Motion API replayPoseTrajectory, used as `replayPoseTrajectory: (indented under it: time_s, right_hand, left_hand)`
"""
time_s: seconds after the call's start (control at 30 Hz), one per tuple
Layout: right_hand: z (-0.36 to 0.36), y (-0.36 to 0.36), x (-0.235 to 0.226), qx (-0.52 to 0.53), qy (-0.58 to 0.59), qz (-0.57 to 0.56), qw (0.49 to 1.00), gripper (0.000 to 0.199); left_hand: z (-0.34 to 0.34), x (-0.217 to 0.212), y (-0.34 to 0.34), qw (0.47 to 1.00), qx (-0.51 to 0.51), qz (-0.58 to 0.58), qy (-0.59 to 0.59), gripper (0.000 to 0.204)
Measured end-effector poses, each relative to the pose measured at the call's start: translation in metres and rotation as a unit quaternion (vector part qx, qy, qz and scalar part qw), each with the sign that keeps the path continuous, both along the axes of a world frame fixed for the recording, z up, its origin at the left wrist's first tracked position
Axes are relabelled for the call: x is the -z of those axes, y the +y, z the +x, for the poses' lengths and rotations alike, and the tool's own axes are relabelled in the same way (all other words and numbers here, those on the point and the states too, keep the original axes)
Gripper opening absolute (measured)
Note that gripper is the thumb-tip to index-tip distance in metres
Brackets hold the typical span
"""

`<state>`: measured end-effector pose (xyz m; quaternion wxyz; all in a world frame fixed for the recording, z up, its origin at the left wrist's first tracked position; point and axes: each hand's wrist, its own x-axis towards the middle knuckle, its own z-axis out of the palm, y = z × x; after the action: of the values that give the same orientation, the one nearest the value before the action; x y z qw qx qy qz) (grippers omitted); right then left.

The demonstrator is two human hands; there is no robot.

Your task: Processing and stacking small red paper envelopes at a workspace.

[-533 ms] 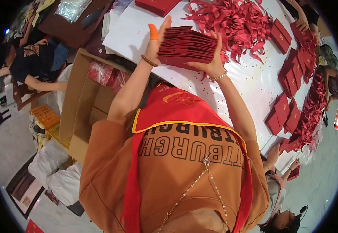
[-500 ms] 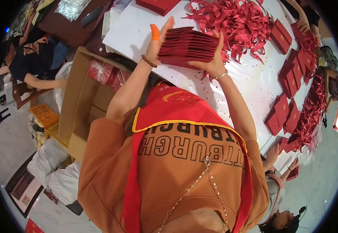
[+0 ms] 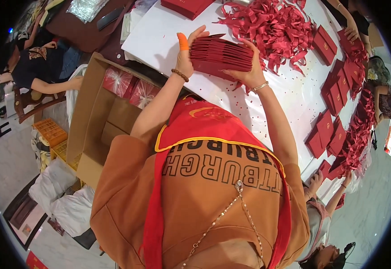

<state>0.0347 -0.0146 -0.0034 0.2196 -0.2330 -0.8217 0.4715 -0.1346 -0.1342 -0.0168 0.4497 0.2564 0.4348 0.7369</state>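
A thick stack of dark red envelopes point(image 3: 221, 56) is held between my two hands over the near edge of the white table point(image 3: 152, 33). My left hand point(image 3: 187, 54) presses the stack's left side, an orange cover on its thumb and a beaded bracelet at the wrist. At the right end, my right hand point(image 3: 251, 69) grips the stack with the thumb along its near face; a thin bangle circles that wrist. The envelopes' edges fan unevenly at the top. Beyond my right hand lies a large heap of red ribbons point(image 3: 271, 33).
An open cardboard box point(image 3: 87, 112) with plastic-wrapped red packs point(image 3: 117, 83) stands left of the table. More red envelopes point(image 3: 336, 85) and ribbons point(image 3: 361, 121) line the right side. Other people's hands point(image 3: 351, 32) work there, another point(image 3: 314, 181) near the lower right corner. Small red bits dot the tabletop.
The stack and both hands have shifted slightly right. My left fingers have bent more over the stack's top left. At lower right, another person's hands have moved toward the envelopes.
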Motion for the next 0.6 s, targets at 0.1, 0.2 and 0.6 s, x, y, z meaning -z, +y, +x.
replayPoseTrajectory:
  time_s: [0.1,0.2,0.6]
  right_hand:
    - [0.006,-0.004,0.0,-0.015,0.008,-0.045,0.999,0.093]
    - [0.006,-0.001,-0.008,-0.031,0.003,-0.076,0.997,0.091]
    - [0.005,-0.001,-0.013,-0.053,0.005,-0.09,0.995,0.091]
  left_hand:
    - [0.0,-0.002,-0.005,1.0,0.002,0.016,-0.002,0.077]
    - [-0.016,-0.002,-0.012,0.999,0.029,0.013,0.034,0.064]
    - [-0.068,-0.009,-0.021,0.968,0.065,-0.047,0.24,0.039]
